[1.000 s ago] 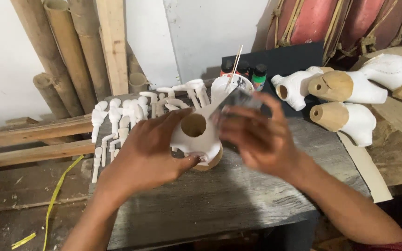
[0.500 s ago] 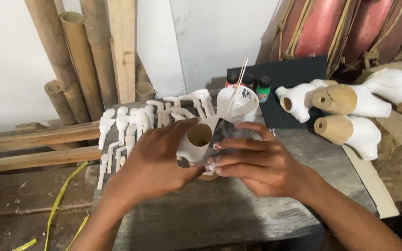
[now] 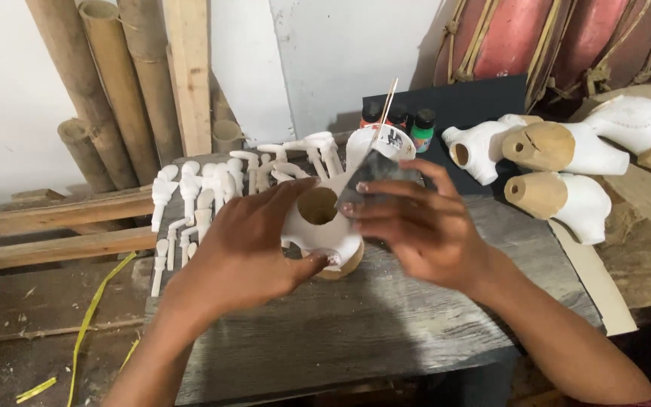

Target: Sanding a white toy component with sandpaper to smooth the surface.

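The left hand is gripping a white carved torso resting on the surface, while the right hand is pinching grey sandpaper against its top.

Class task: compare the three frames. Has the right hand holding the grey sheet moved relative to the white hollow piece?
Yes. The right hand with the grey sheet shifted slightly left, closer over the white hollow piece.
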